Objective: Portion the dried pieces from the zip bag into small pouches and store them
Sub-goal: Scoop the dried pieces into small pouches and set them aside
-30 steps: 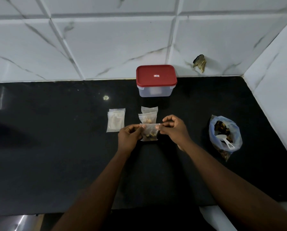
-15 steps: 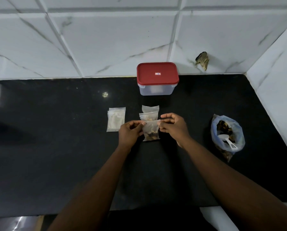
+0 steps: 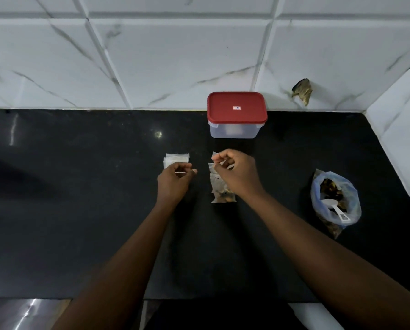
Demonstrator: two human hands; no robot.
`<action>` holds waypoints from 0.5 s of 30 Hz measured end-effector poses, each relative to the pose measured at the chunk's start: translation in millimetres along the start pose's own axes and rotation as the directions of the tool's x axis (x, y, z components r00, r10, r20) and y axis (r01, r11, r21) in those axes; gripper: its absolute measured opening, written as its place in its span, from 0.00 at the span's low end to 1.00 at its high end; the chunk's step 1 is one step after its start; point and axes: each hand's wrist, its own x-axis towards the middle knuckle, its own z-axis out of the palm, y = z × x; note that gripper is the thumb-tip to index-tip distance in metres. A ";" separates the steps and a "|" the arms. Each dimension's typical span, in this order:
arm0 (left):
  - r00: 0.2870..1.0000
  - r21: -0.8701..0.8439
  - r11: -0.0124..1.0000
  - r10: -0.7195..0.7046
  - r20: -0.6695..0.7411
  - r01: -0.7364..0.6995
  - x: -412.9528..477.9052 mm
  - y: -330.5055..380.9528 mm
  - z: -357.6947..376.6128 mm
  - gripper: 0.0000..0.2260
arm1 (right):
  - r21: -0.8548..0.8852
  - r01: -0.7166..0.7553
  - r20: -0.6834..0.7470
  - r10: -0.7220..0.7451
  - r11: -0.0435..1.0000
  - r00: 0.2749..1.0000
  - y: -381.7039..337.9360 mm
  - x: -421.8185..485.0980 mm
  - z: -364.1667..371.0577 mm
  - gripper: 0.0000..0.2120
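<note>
On the black counter a small clear pouch (image 3: 223, 195) filled with brown dried pieces lies flat, overlapping other filled pouches that are mostly hidden under my right hand (image 3: 238, 173). The curled fingertips of that hand pinch a pouch's top edge. My left hand (image 3: 174, 181) is over the stack of empty pouches (image 3: 176, 158) and pinches the thin edge of one. The blue-tinted zip bag (image 3: 336, 200) stands open at the right, with dried pieces and a white scoop (image 3: 335, 208) inside.
A clear container with a shut red lid (image 3: 237, 108) stands at the back against the white tiled wall. A side wall (image 3: 404, 129) bounds the counter on the right. The counter's front edge (image 3: 104, 297) runs near my elbows.
Both hands were holding the filled pouch up by its top. It now lies on the counter, and my left hand has moved left to the empty pouches.
</note>
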 end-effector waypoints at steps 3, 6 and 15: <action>0.998 0.138 0.990 -0.036 -0.043 0.042 11.4 -4.5 -10.9 0.17 | -0.072 -0.006 0.113 0.014 0.997 0.993 -8.7 12.5 20.0 0.08; 0.995 0.292 0.954 -0.040 -0.095 0.066 20.8 -9.0 -15.1 0.24 | -0.179 0.046 0.175 -0.014 0.983 0.985 -11.5 27.4 40.4 0.09; 0.967 0.524 0.813 -0.214 -0.137 0.254 35.1 -13.4 -4.3 0.42 | -0.500 0.068 0.352 0.131 0.864 0.927 -12.0 77.4 94.0 0.20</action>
